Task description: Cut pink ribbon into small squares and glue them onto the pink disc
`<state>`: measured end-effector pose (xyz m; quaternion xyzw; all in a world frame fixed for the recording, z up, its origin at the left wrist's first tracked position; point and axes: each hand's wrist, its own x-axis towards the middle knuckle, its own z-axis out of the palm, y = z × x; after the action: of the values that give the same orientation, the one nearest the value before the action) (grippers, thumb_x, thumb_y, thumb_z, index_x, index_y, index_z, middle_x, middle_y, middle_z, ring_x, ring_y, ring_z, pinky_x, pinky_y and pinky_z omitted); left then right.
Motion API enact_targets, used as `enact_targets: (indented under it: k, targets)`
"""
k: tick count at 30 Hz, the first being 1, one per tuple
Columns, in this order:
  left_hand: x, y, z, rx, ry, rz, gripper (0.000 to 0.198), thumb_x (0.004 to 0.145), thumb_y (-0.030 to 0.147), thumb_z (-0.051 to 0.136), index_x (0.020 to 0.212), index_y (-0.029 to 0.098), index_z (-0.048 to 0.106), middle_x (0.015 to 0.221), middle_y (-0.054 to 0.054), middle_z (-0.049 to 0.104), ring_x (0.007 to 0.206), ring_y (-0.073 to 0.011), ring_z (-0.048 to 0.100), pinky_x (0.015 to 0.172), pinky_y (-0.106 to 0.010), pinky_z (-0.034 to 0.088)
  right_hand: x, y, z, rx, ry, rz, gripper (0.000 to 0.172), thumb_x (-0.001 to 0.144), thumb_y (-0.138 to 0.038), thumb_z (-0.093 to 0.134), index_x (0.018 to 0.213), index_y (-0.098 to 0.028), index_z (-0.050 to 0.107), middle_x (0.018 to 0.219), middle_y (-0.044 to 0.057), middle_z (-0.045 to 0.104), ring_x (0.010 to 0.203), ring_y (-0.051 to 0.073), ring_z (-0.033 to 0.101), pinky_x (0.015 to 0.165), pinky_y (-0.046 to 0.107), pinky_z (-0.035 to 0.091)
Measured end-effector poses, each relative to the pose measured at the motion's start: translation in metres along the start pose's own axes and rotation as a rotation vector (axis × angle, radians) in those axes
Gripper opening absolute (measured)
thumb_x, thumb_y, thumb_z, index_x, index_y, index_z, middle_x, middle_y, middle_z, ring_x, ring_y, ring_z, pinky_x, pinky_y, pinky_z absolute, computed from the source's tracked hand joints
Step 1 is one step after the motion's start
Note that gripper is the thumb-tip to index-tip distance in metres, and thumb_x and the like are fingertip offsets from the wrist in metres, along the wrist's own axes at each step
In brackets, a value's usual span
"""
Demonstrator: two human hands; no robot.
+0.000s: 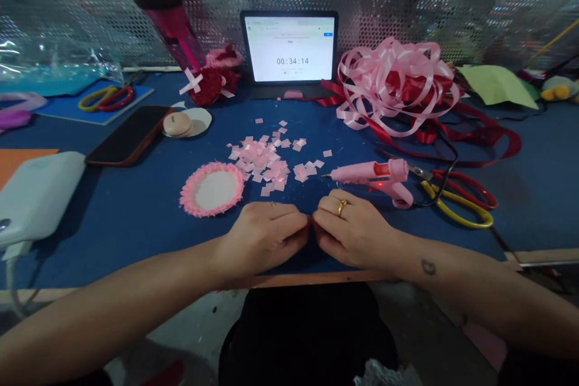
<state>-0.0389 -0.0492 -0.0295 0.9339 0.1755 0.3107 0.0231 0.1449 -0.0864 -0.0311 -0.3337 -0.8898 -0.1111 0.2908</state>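
Note:
My left hand [262,238] and my right hand [353,229] meet fingertip to fingertip near the front edge of the blue mat [136,217]. Both are curled in a pinch on something tiny between them that I cannot make out. Just beyond them lies a pile of small pink ribbon squares [266,160]. A white disc with a pink ruffled rim [211,189] lies to the left of the pile. A pink glue gun [375,176] rests right behind my right hand, its nozzle pointing left.
Yellow and red scissors [456,199] lie right of the glue gun. A tangle of pink and red ribbon [398,84] sits at back right. A tablet [289,48] shows 00:34:14. A dark phone [129,134] and white power bank [36,193] lie on the left.

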Motion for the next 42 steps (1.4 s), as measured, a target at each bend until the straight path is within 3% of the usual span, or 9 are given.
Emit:
enact_targets:
  k: [9,18,23,42]
  targets:
    - [0.0013,0.0018,0.0018,0.058,-0.013,0.054,0.029,0.083,0.009,0.047,0.055,0.017,0.047,0.050,0.004,0.049,0.046,-0.0070,0.043,0.046,-0.021,0.033,-0.0026,-0.0023,0.0054,-0.032,-0.029,0.001,0.025,0.081,-0.010,0.040,0.063,-0.015,0.057,0.060,0.005,0.051,0.061,0.018,0.039,0.056,0.028,0.038]
    - [-0.0019,-0.0008,0.0026,0.073,0.013,0.089,0.024,0.086,0.010,0.045,0.064,0.017,0.051,0.056,0.003,0.051,0.051,-0.0083,0.046,0.050,-0.022,0.037,-0.0042,0.0009,0.0035,-0.037,-0.044,0.010,0.024,0.083,-0.013,0.040,0.067,-0.016,0.056,0.064,0.005,0.052,0.064,0.018,0.041,0.059,0.028,0.041]
    - [-0.0011,-0.0023,0.0021,0.040,-0.033,0.056,0.020,0.086,0.010,0.043,0.070,0.015,0.054,0.061,0.002,0.054,0.054,-0.0088,0.048,0.052,-0.021,0.040,-0.0028,0.0027,0.0013,-0.026,-0.052,0.021,0.024,0.082,-0.013,0.039,0.067,-0.015,0.057,0.064,0.006,0.053,0.064,0.018,0.042,0.060,0.029,0.041]
    - [0.0003,0.0013,0.0011,-0.051,0.002,0.062,0.025,0.081,0.006,0.047,0.058,0.017,0.047,0.053,0.004,0.045,0.049,-0.0075,0.040,0.048,-0.020,0.035,-0.0005,-0.0033,0.0017,0.019,-0.031,0.025,0.022,0.078,-0.011,0.038,0.064,-0.017,0.054,0.062,0.004,0.051,0.061,0.017,0.038,0.057,0.027,0.038]
